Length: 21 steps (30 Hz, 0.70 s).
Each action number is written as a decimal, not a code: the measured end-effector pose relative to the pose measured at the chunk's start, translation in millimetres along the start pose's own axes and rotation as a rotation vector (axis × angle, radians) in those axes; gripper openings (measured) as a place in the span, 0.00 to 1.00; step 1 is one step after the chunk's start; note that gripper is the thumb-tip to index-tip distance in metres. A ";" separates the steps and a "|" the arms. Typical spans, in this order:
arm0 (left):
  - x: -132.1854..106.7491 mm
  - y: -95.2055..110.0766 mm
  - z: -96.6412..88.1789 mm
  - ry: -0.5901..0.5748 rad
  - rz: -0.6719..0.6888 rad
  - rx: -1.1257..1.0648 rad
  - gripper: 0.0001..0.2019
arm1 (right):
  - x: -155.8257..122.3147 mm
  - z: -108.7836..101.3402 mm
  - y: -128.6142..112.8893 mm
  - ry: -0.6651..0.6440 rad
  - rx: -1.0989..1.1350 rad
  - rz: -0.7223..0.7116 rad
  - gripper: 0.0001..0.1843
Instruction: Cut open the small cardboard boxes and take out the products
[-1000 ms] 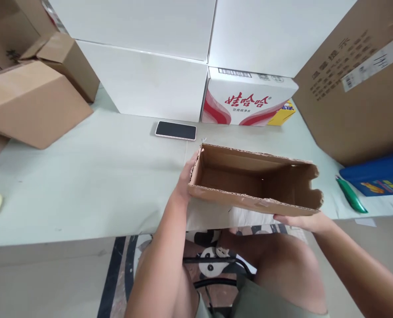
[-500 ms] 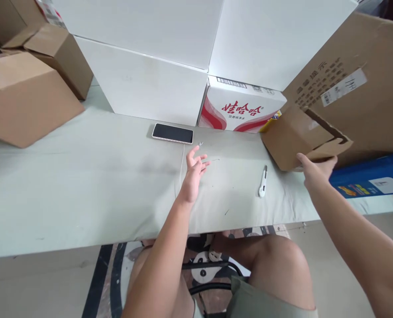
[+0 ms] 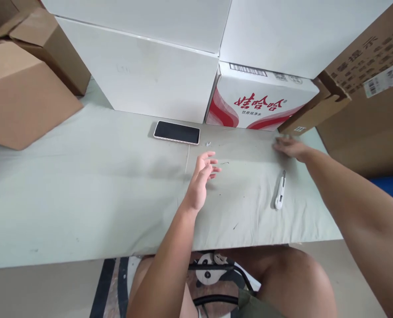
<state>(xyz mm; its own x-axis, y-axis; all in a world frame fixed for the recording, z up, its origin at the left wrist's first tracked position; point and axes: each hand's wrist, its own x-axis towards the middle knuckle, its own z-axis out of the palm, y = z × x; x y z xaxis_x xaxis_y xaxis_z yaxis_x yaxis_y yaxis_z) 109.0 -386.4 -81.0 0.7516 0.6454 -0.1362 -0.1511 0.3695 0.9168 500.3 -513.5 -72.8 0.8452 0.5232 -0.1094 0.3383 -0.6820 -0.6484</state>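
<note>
My left hand (image 3: pixel 200 182) hovers over the cloth-covered table (image 3: pixel 123 194) with its fingers apart and nothing in them. Just beyond its fingertips lies a small clear scrap (image 3: pixel 208 144), and past that a phone (image 3: pixel 176 132) with a dark screen. My right hand (image 3: pixel 291 148) is low over the cloth, slightly blurred, fingers stretched out to the left and holding nothing I can see. Beside it a brown cardboard box (image 3: pixel 315 112) stands against the printed white carton (image 3: pixel 259 101). Closer to me is a white utility knife (image 3: pixel 280 192), its tip pointing away.
Large white boxes (image 3: pixel 133 75) are stacked along the back. Brown cartons (image 3: pixel 27 97) stand at the left, and a big printed carton (image 3: pixel 358 123) closes off the right side. A blue container (image 3: pixel 390 183) shows at the right edge.
The brown box has gone back into the corner beside the white carton, and my right hand has let go of it. The view has shifted; my left hand stays open.
</note>
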 end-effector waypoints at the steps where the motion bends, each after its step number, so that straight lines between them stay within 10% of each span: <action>1: 2.0 -0.7 -0.1 -0.002 0.005 -0.003 0.24 | 0.6 5.3 -4.0 -0.053 -0.033 0.015 0.28; 9: -18.0 12.0 -1.1 -0.005 0.050 -0.088 0.22 | -42.7 25.9 -45.6 -0.251 -0.311 -0.169 0.31; 13: -43.8 30.4 -19.1 0.027 0.071 -0.109 0.18 | -65.5 54.0 -93.7 -0.310 -0.482 -0.482 0.32; 21: -75.5 59.7 -84.3 0.482 -0.009 -0.136 0.07 | -132.4 208.7 -281.0 -0.276 -0.449 -1.055 0.26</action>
<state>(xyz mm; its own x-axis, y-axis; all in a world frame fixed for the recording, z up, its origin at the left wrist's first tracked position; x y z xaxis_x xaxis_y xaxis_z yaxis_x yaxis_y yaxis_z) -10.9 -356.7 -47.6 0.3763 0.8652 -0.3314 -0.2525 0.4399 0.8618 207.0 -284.5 -33.3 -0.0400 0.9911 0.1270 0.9781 0.0648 -0.1979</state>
